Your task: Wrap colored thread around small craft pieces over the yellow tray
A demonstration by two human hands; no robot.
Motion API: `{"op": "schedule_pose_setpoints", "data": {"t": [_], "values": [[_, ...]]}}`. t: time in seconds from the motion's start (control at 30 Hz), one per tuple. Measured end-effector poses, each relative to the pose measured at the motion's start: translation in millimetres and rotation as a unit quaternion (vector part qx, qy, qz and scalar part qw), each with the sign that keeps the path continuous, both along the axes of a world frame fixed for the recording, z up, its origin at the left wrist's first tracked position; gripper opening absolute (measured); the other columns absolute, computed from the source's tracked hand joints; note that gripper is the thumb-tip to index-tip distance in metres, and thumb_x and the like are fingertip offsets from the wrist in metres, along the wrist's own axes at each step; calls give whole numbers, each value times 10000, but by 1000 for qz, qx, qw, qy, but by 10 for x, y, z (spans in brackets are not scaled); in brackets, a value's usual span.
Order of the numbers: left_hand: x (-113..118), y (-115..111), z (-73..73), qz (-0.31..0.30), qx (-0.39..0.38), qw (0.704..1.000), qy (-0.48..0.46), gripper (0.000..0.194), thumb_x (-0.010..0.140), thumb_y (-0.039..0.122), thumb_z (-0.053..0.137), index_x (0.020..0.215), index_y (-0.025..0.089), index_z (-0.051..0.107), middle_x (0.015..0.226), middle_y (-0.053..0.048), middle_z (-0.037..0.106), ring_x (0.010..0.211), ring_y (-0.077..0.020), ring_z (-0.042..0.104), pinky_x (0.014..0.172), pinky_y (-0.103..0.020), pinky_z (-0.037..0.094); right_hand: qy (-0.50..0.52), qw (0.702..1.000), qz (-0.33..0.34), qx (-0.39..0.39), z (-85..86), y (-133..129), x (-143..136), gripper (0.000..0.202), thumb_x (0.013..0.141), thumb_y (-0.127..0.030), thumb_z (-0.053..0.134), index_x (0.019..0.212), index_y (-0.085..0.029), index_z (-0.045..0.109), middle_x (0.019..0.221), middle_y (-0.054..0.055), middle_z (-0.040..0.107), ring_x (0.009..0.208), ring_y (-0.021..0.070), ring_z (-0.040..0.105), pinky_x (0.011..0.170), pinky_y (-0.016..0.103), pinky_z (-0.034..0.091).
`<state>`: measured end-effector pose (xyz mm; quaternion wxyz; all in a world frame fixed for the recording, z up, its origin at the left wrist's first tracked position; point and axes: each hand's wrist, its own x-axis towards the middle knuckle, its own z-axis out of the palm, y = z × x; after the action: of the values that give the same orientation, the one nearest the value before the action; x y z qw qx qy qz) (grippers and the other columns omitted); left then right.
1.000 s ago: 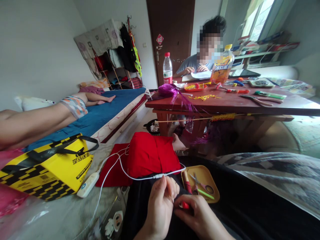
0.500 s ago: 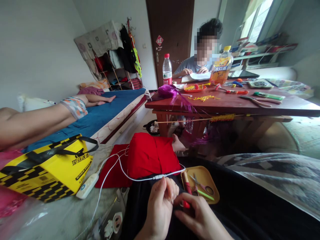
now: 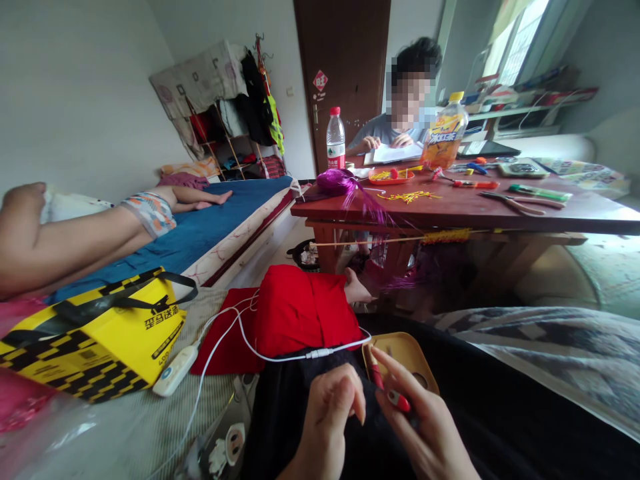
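My left hand (image 3: 330,407) is raised over my lap, its fingers curled and the thumb laid against them. Anything pinched in it is too small or hidden to make out. To its right, my right hand (image 3: 425,413) holds a small red object with a pale spot (image 3: 399,400) between thumb and fingers; most of it is hidden by the hand. Just beyond the right fingers lies a yellow tray (image 3: 431,363). A red stick with a wood-coloured end (image 3: 374,372) leans at the tray's left side. My right hand covers much of the tray's contents.
A white cable (image 3: 285,360) crosses the red cloth (image 3: 305,310). At left stands a yellow bag (image 3: 115,340) beside a white controller (image 3: 175,371). Ahead, a table (image 3: 570,208) bears bottles, pliers (image 3: 515,202) and purple strands (image 3: 337,183). A person sits behind it; another lies on the bed.
My hands have moved apart. The right hand has shifted right and up over the tray with the red object, covering the scissors seen there before. The left hand has turned slightly.
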<state>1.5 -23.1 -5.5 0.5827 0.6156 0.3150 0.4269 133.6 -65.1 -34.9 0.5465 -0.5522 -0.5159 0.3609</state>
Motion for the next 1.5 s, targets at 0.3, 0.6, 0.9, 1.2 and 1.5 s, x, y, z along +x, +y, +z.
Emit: {"op": "schedule_pose_setpoints", "data": {"t": [0.3, 0.6, 0.9, 1.2, 1.5], "values": [[-11, 6, -12, -2, 16, 1000, 16, 494, 875, 500, 332, 496, 188, 382, 514, 13, 340, 517, -129, 335, 562, -287, 259, 10, 1000, -20, 3, 24, -15, -58, 424, 806, -371, 509, 1180, -185, 581, 572, -6, 562, 654, 186, 597, 732, 286, 479], [-6, 7, -4, -6, -7, 1000, -10, 488, 869, 490, 351, 487, 190, 391, 509, 15, 325, 520, -134, 327, 546, -292, 245, 74, 996, -28, -41, -14, -30, 28, 306, 797, -381, 524, 1051, -219, 576, 902, 44, 630, 865, 202, 583, 760, 272, 473], [3, 16, 24, -13, -35, 999, -27, 525, 853, 528, 364, 454, 187, 373, 478, 21, 294, 508, -127, 309, 541, -293, 235, 183, 975, 47, -120, 13, 71, 38, 337, 803, -495, 465, 783, -196, 620, 600, -28, 467, 612, 142, 445, 609, 243, 391], [18, 21, -16, -38, -58, 996, -53, 524, 864, 495, 372, 442, 184, 364, 467, 29, 278, 498, -119, 285, 527, -296, 209, 215, 961, -51, -163, -22, 88, -56, 483, 749, -636, 448, 581, -191, 530, 585, -7, 448, 535, 133, 423, 484, 229, 384], [44, 15, -56, -43, -72, 994, -73, 530, 856, 505, 397, 439, 179, 367, 464, 32, 287, 493, -112, 284, 525, -295, 202, 186, 967, -110, -135, 83, 68, -97, 488, 700, -659, 489, 585, -190, 567, 591, -3, 524, 542, 142, 480, 528, 246, 450]]}}
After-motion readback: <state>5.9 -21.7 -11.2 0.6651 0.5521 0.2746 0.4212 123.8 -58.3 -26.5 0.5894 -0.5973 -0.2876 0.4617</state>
